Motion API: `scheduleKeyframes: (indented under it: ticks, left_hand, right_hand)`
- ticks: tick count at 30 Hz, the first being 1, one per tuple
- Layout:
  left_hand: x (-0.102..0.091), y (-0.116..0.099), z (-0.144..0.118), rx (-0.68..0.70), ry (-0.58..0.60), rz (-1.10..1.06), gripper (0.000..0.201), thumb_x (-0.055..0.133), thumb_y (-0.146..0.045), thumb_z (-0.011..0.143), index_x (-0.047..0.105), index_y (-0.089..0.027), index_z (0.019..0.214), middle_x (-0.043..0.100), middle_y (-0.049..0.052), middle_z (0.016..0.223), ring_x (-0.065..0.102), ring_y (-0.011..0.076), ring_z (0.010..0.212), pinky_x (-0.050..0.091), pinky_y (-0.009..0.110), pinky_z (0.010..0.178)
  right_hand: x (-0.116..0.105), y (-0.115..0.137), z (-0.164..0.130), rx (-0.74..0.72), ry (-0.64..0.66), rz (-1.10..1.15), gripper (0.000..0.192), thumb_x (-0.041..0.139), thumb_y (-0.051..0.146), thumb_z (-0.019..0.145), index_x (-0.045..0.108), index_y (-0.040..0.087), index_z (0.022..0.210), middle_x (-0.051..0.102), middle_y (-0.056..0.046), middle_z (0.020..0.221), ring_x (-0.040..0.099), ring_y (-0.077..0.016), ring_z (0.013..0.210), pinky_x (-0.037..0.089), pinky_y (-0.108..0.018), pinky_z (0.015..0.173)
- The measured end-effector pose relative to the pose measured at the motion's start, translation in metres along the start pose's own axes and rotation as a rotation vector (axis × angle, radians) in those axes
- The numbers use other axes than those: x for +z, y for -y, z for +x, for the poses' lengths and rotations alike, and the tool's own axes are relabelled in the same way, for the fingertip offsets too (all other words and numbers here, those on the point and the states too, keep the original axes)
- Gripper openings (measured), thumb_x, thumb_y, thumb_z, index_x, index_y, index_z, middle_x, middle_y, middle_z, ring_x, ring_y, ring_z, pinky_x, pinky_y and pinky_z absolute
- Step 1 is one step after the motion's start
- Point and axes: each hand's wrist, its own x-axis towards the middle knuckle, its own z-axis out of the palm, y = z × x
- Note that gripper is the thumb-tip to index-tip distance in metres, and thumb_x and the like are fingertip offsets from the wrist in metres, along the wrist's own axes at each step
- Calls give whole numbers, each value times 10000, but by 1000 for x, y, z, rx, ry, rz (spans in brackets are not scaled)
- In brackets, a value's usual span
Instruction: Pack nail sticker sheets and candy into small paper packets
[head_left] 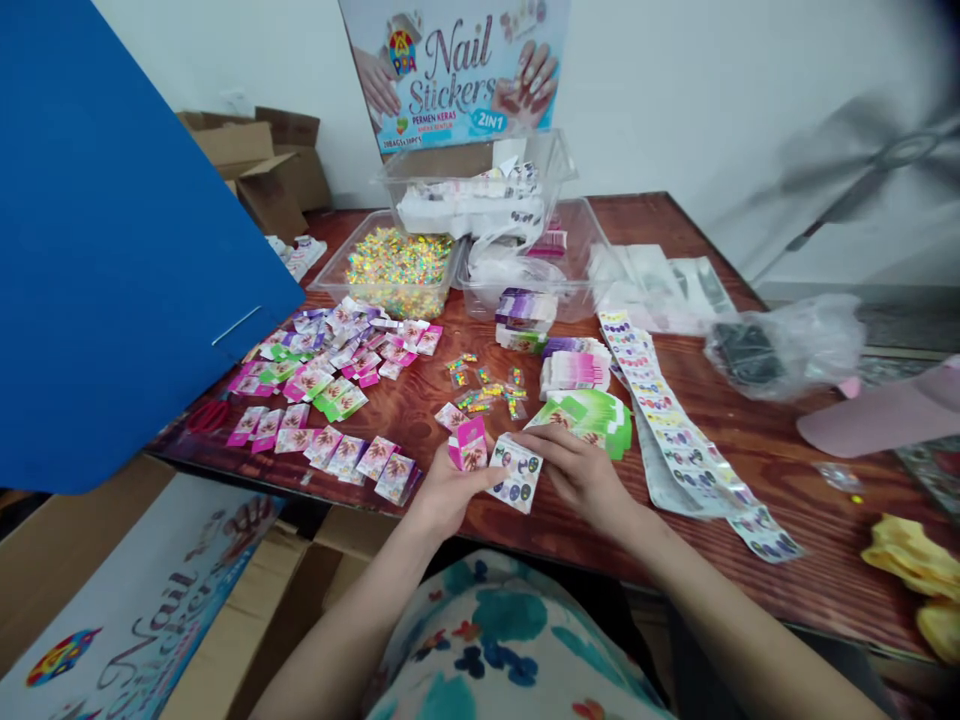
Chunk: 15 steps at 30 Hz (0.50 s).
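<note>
Fingers (541, 446) of our right hand (581, 478) pinched the sticker sheet (516, 472), its long axis running eleven to five; our left hand (442, 492), at nine o'clock, gripped the pink packet (469, 445) beside it.

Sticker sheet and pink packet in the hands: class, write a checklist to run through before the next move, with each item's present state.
1. Left hand holds the pink packet: ok.
2. Right hand holds the sticker sheet: ok.
3. Sheet and packet held over the wooden table edge, close together: ok.
4. Packet mouth open: cannot tell.
5. Green packet stack beside the right hand: ok.
6. Long sticker strip lies flat to the right: ok.
</note>
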Motion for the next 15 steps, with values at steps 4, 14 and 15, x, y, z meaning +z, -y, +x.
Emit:
scheduleKeyframes:
  ticks: [4,14,15]
  left_hand:
    - [-2,5,0,3,-102,-10,446,900,-216,476,681,-130,855,706,23,787,633,149,714,498,284,730]
    - [-8,0,-1,-140,-200,-132,283,833,-207,487,629,-155,676,623,-19,642,581,125,626,492,255,612]
    - [-10,-1,-3,-173,-209,-156,275,825,-224,507,632,-162,692,627,-16,657,591,135,645,505,271,622]
  right_hand:
    - [-2,13,5,188,85,287,361,440,214,969,598,258,1291,680,-78,1141,660,-191,1005,536,-330,884]
    - [12,17,-6,12,205,165,418,403,185,981,503,258,1380,593,-112,1278,591,-190,1154,508,-332,959]
    - [12,17,-7,-9,234,139,427,408,187,978,490,260,1390,578,-113,1299,577,-194,1178,503,-339,974]
